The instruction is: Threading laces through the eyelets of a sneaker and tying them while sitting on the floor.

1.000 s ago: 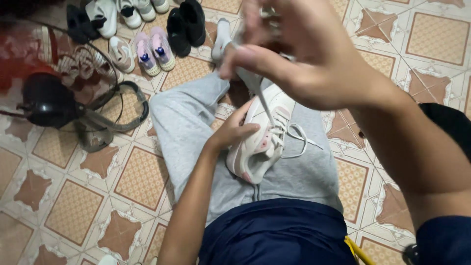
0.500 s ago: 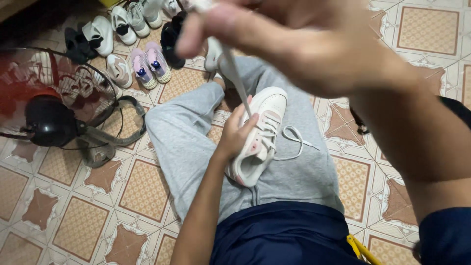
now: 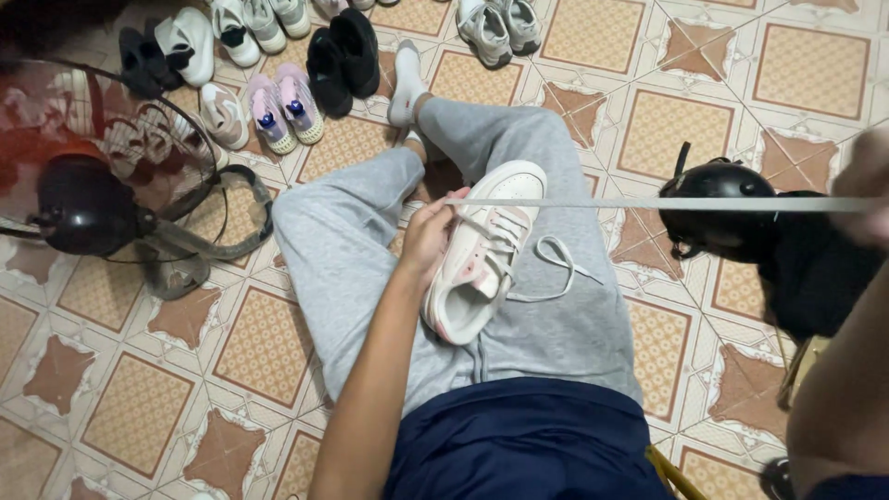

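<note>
Fingers of the left hand (image 3: 431,236) curl around the side of a white and pink sneaker (image 3: 482,255) resting on the person's grey-trousered lap, while the right hand (image 3: 870,181), blurred at the frame's edge, pulls its white lace (image 3: 648,203) taut sideways; its grip cannot be made out clearly

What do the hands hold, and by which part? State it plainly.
The left hand grips the white and pink sneaker by its side on the lap. The blurred right hand pulls the white lace taut by its far end.
</note>
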